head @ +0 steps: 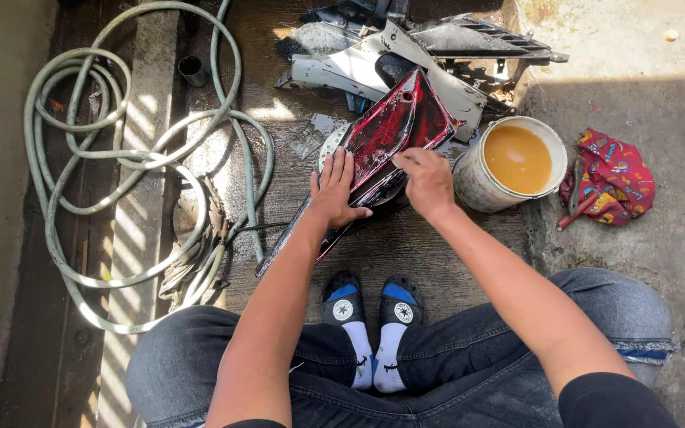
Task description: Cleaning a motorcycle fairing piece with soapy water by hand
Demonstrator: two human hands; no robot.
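Red and black glossy body panel [394, 131] lies slanted across wet concrete at the centre, its upper end pointing to 1 o'clock over a pile of white and black panels [406, 55] at 12 o'clock. At 9 o'clock a pale green hose [120, 154] lies coiled; at 3 o'clock stands a white bucket [477, 186] of amber liquid, a colourful rag [616, 174] beyond it. The left hand [334, 190] presses flat, fingers spread, on the panel's lower edge, while the right hand [428, 181], fingers curled, rests on the panel; whether it grips anything cannot be told.

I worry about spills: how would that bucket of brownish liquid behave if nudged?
The bucket looks nearly full, so probably heavy and slow to slide. Its liquid sits close to the rim and would likely slosh over. The wet concrete floor may let it skid.
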